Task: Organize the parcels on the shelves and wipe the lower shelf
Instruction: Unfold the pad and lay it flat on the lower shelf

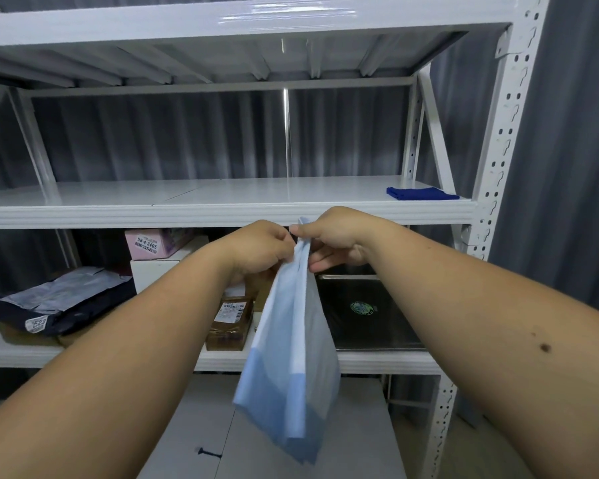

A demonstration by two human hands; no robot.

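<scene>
- Fingers (300,233) of both hands pinch the top edge of a light blue parcel (291,357).
- Left hand (261,248), right hand (332,238): touching, before the middle shelf (222,210).
- Parcel hangs down.

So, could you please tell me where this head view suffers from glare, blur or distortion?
Head view: glare streaks the top shelf; the light blue cloth, pinched by the left hand and right hand, is motion-blurred along its hanging edges; the wide lens bows the right upright; the parcel labels are mostly too soft to read.
</scene>
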